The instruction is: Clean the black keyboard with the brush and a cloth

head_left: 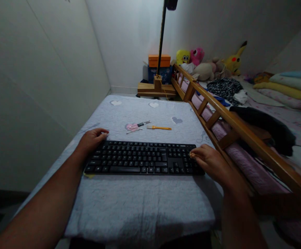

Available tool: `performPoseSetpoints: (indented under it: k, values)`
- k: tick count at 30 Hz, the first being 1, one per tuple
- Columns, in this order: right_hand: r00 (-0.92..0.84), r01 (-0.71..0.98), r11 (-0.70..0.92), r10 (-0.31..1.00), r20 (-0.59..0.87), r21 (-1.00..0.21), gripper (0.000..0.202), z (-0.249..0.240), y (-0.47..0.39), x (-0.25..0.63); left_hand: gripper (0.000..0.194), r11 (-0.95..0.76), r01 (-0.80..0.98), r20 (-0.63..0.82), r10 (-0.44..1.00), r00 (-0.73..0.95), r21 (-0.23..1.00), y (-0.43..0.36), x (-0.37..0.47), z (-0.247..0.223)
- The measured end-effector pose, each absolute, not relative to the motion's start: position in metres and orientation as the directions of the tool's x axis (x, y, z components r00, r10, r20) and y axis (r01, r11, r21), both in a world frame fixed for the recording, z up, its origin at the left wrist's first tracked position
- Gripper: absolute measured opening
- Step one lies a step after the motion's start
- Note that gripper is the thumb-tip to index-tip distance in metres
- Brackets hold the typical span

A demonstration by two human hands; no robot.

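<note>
A black keyboard (134,157) lies flat across the cloth-covered table. My left hand (93,140) rests at its upper left corner, fingers together along the edge; whether anything small is between them is hidden. Over the number keys at the right end, my right hand (204,157) pinches a small tan piece (192,154). Behind the keyboard are a yellow-handled brush (160,128), a dark-handled tool (141,124) and thin white sticks (134,131). A bit of yellow (89,176) shows under the keyboard's lower left corner.
The table (140,204) has a pale quilted cloth. Along its right side runs a wooden bed rail (218,105), with bedding and plush toys beyond. At the far end stand a wooden base (150,89) with a dark pole and an orange box (159,61). A wall is on the left.
</note>
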State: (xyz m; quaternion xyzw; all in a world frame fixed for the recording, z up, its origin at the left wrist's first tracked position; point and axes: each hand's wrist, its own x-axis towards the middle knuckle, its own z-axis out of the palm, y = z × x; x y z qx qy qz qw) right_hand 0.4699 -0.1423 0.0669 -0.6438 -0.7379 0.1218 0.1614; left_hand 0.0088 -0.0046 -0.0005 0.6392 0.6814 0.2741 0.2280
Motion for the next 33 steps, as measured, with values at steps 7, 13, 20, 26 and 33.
performPoseSetpoints:
  k: [7,13,20,26,33]
  values:
    - [-0.143,0.883,0.210,0.972,0.186,-0.420,0.021,0.040,-0.110,0.461,0.052,0.032,0.727,0.025,0.997,-0.068,0.686,-0.003,0.008,-0.001]
    - [-0.161,0.871,0.212,0.975,0.150,-0.443,0.023,0.031,-0.111,0.463,0.052,0.039,0.733,0.018,0.997,-0.070,0.679,-0.001,0.008,-0.005]
    - [-0.208,0.834,0.254,0.967,0.147,-0.489,0.022,0.032,-0.121,0.465,0.051,0.035,0.722,0.026,0.997,-0.073,0.691,-0.002,0.010,-0.003]
    - [-0.233,0.832,0.254,0.967,0.104,-0.493,0.022,0.038,-0.137,0.464,0.051,0.050,0.723,0.014,0.997,-0.081,0.689,-0.002,0.010,-0.002]
    - [-0.258,0.842,0.254,0.964,0.059,-0.477,0.024,0.042,-0.157,0.463,0.052,0.044,0.722,0.012,0.997,-0.072,0.691,-0.002,0.008,-0.004]
